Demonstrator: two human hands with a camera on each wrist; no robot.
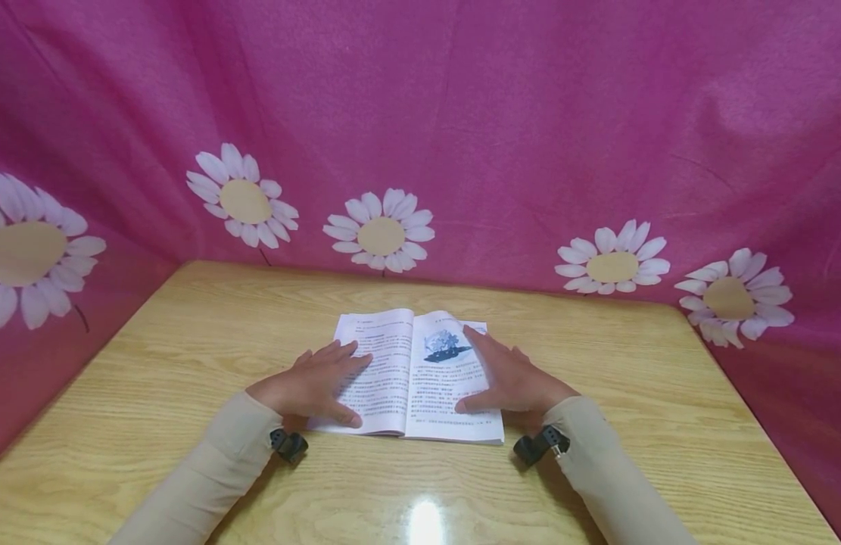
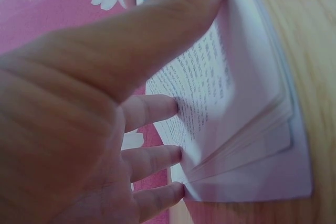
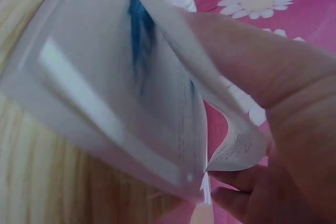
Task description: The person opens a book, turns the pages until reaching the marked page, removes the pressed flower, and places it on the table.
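In the middle of the bench (image 1: 365, 484) lies an open paperback book (image 1: 409, 393), with its spine running from the near side to the far side and a hand at each outer side. The left hand (image 1: 313, 386) rests on the left page (image 1: 386, 378), which is full of small printed rows. Its fingers (image 2: 152, 109) are spread; they touch the page near the outer margin, and the thumb (image 2: 173, 19) reaches across the near part of the page, well apart from them.

The right hand (image 1: 518, 378) is over the outer part of the right page (image 1: 440, 401). Its fingers are straight and lie close together, pointing to the far right corner of the book, while its thumb stands apart, nearer, over the printed rows. In the right wrist view, a leaf (image 3: 239, 148) curves up between this thumb and the fingers. On the far half of the right page there is a blue illustration (image 1: 447, 346), and more rows of print are on its near side.

Both forearms come from the near side in beige sleeves (image 1: 216, 454), with a black device (image 1: 289, 446) at each wrist. Behind the bench hangs a magenta cloth (image 1: 495, 136) with large white daisies (image 1: 381, 236).
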